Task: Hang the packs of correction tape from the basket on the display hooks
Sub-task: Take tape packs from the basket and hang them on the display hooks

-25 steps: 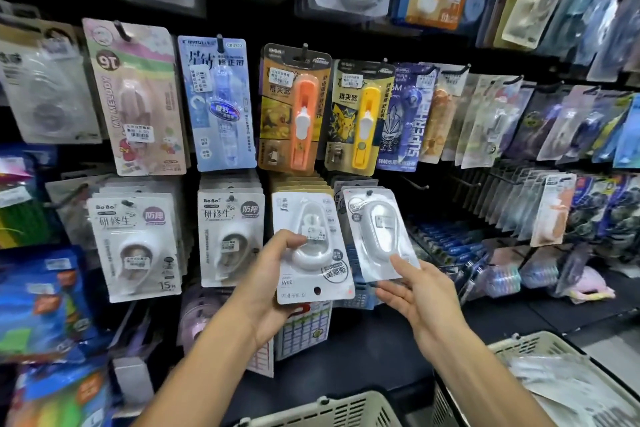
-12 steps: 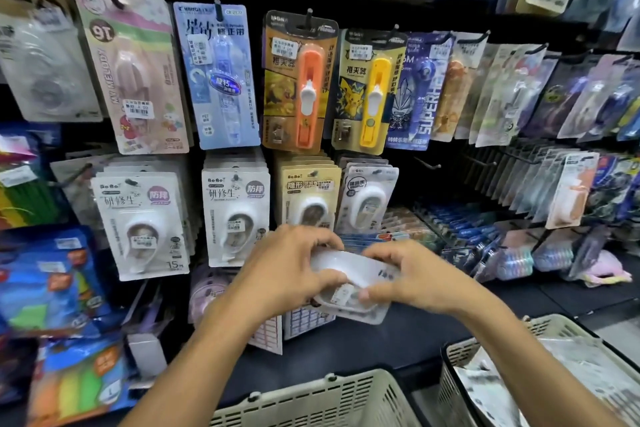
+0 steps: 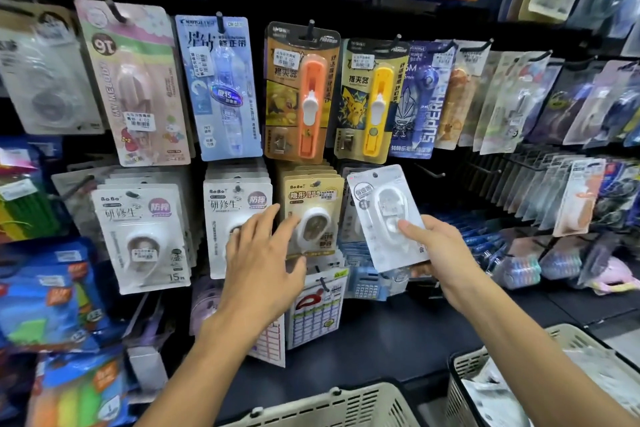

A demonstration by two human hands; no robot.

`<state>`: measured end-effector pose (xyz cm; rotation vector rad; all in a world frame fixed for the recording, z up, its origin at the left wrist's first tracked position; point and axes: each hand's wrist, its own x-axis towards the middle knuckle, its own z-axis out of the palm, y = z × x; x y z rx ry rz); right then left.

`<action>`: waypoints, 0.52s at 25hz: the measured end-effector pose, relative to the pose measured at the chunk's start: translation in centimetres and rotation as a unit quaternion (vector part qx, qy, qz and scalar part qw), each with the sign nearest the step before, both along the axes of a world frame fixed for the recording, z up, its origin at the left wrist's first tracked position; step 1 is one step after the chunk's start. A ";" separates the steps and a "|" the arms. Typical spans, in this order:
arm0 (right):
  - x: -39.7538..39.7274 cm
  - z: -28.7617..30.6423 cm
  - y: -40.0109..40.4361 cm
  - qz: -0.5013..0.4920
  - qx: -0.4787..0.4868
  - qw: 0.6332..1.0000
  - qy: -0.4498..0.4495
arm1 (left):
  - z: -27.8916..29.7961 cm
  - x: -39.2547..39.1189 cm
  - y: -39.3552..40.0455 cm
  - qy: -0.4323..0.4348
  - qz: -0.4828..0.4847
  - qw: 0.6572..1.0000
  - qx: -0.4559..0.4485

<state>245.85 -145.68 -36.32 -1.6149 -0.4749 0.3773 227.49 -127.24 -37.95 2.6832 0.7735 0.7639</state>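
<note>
Correction tape pack [image 3: 386, 218] upright, slightly tilted, pinched by right hand [image 3: 438, 255]

The wall of hooks is crowded with hanging packs [image 3: 308, 215], closely side by side. A bare hook [image 3: 429, 172] stands free right of the gold packs. Below, the dark shelf [image 3: 398, 340] is open; two baskets [image 3: 332, 406] stand near.

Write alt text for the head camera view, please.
A person's right hand holds a white correction tape pack up to a crowded wall of hanging stationery, while the open left hand reaches toward a tan pack. Two baskets sit below.
</note>
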 end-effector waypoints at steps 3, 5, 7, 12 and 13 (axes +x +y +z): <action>0.1 -0.7 0.4 -0.077 0.067 0.993 0.065 | -0.2 0.4 0.3 0.004 0.000 1.000 0.006; 0.1 -1.7 -0.6 -0.088 0.058 0.991 0.085 | -0.2 0.5 0.5 0.005 0.001 1.000 0.012; -0.3 -2.6 -1.3 -0.065 0.034 0.996 0.051 | -0.3 0.4 0.7 0.004 0.003 1.000 0.019; -0.6 -2.0 -0.7 -0.007 0.028 0.999 -0.017 | -0.4 0.8 0.7 0.001 0.005 1.000 0.031; -0.6 -2.0 -0.9 0.009 0.028 0.999 -0.023 | -0.4 0.9 0.7 -0.001 0.002 1.000 0.031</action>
